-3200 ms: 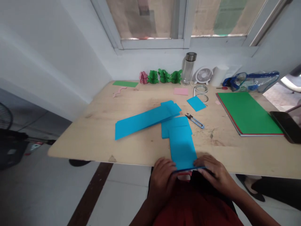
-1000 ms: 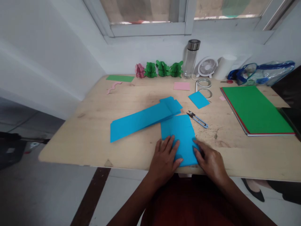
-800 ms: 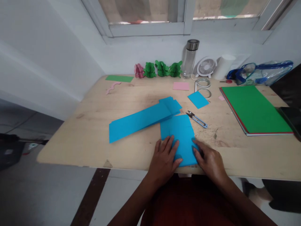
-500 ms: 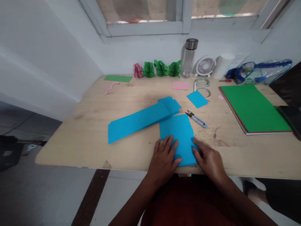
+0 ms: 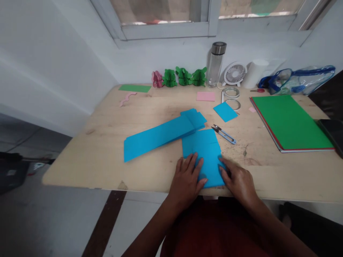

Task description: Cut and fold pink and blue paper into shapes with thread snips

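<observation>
A folded piece of blue paper [image 5: 210, 167] lies near the table's front edge, under both hands. My left hand [image 5: 186, 176] rests flat on its left side with the fingers spread, pressing it to the table. At the right edge of the paper, my right hand [image 5: 238, 178] has its fingers curled, with thumb and forefinger on that edge. Beyond the left hand lies a slanted stack of long blue paper strips [image 5: 160, 137], its right end close to the folded paper. Blue-handled thread snips [image 5: 225, 135] lie just past the folded paper, to the right.
A small blue paper piece [image 5: 225, 111], a pink paper [image 5: 205, 96] and tape rolls [image 5: 231, 92] lie farther back. Green paper figures [image 5: 183, 76], a bottle [image 5: 216, 66], a small fan [image 5: 235, 74] and a clear pouch [image 5: 302, 82] line the wall. Green sheets [image 5: 292, 123] are stacked right.
The view has shifted very slightly. Both hands and the blue paper stay in nearly the same place.
</observation>
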Demonstrator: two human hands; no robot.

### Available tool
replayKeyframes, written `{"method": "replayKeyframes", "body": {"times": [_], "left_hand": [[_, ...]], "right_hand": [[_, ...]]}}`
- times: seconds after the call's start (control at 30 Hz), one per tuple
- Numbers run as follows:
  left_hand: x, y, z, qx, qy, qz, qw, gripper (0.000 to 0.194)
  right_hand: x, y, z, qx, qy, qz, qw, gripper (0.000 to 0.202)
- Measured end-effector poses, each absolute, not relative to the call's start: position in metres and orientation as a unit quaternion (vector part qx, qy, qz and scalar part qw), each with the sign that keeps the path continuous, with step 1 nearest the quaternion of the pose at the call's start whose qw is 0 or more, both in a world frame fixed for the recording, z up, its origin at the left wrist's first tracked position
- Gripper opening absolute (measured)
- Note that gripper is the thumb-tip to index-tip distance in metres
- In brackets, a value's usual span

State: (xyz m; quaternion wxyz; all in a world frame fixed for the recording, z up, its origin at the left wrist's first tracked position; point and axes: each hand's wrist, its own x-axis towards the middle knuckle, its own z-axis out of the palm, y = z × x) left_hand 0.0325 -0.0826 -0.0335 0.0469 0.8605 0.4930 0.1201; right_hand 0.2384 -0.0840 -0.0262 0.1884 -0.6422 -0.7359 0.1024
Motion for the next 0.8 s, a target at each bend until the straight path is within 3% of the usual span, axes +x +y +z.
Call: {"method": "replayKeyframes", "body": {"times": [0.8], "left_hand": [[0.0337,-0.0830,-0.0330,0.859,0.496,0.114,0.063,0.055]], "right_hand": [[0.2403,-0.0803,-0.0255,-0.642,-0.742,0.084,0.174,0.037]]}}
